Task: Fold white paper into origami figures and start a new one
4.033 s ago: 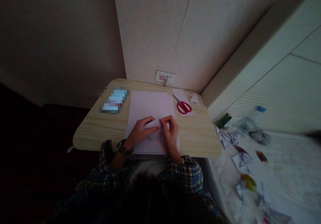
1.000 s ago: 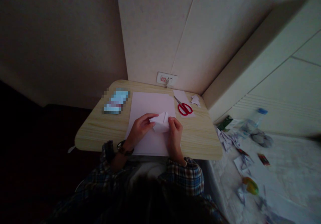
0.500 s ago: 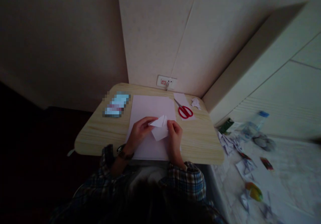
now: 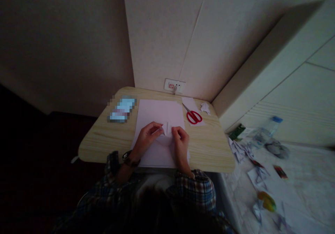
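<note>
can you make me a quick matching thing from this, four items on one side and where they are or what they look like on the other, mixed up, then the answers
Column one
1. scissors
2. folded paper
3. bottle
4. power socket

Column two
A. above the far edge of the table
B. clear, with a blue cap
C. red handles, lying partly over a paper strip
D. held between the left hand and the right hand

Right pairs: 1-C, 2-D, 3-B, 4-A
</note>
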